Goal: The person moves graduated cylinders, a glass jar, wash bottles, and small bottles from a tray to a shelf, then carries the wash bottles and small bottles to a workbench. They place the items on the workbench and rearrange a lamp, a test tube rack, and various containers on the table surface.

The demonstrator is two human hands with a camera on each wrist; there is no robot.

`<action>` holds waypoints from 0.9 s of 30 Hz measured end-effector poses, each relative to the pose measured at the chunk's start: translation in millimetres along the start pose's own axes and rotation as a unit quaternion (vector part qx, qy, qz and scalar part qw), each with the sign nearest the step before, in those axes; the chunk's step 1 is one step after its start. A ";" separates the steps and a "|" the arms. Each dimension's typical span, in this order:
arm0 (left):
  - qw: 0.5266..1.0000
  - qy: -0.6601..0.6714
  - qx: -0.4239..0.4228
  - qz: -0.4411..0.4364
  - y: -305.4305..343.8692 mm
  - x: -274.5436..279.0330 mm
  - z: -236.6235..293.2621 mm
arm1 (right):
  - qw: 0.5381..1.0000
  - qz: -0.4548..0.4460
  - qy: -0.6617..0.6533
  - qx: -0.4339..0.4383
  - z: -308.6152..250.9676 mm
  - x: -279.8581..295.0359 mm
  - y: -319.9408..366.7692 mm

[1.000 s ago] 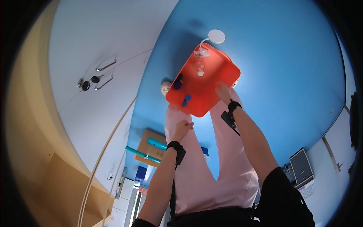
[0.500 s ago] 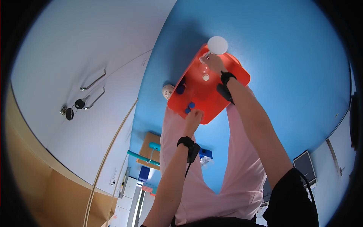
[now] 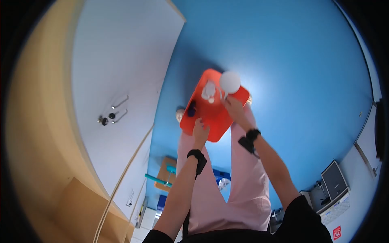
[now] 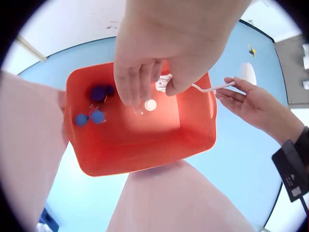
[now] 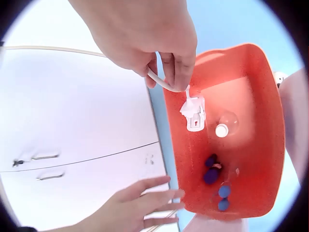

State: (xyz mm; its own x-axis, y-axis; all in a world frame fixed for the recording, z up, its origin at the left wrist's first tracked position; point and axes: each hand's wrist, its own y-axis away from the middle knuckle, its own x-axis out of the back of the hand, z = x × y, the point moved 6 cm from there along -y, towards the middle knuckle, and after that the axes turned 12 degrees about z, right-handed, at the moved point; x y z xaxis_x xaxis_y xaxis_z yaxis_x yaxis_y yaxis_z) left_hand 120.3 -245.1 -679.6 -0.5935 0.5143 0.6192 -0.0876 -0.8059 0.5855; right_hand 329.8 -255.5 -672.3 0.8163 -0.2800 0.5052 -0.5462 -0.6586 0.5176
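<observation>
Handling the white clip lamp [image 5: 195,116] — a lamp by its look — seems to be the step in hand. In the right wrist view, its base is at ten o'clock of the red basket [image 5: 270,159]; whether it touches the bottom, I cannot tell. The right hand [image 5: 154,43] pinches the bent neck. The left hand [image 4: 164,53] has its fingers spread, with nothing visible held. Just beside the base, toward three o'clock, is the white-capped bottle [image 5: 228,123]; two blue balls [image 5: 224,192] are at six o'clock. The next move, I judge, calls for a steady pinch — and care that the base does not catch the bottle.
</observation>
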 end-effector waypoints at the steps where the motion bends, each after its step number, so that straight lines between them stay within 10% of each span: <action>1: 0.999 0.010 -0.043 0.024 1.1 3.6 10.2 | 0.997 0.017 0.006 0.071 -19.0 18.2 17.3; 5: 0.995 0.019 -0.067 0.077 17.4 29.1 51.1 | 0.990 -0.008 -0.026 0.136 -97.6 97.5 89.4; 10: 0.919 0.301 0.219 -0.126 64.1 50.2 76.2 | 0.952 -0.019 -0.024 0.304 -187.6 194.2 186.0; 14: 0.908 0.327 0.176 -0.196 97.7 62.2 145.7 | 0.957 -0.125 -0.067 0.254 -224.4 257.2 239.5; 20: 0.900 0.278 0.128 -0.311 189.2 88.7 245.7 | 0.949 -0.002 -0.071 0.307 -235.8 318.8 311.8; 27: 0.887 0.279 -0.005 -0.369 249.2 58.4 240.4 | 0.905 0.197 0.016 0.376 -228.1 358.6 412.1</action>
State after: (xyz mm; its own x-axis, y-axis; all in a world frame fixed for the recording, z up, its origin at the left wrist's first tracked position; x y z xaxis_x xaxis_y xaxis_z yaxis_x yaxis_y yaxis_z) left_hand 256.2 -345.4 -371.7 -0.6748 0.6802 -0.2864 -0.6218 -0.3148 0.7171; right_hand 354.6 -468.0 -120.3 0.5732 -0.5847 0.5741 -0.5023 -0.8043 -0.3176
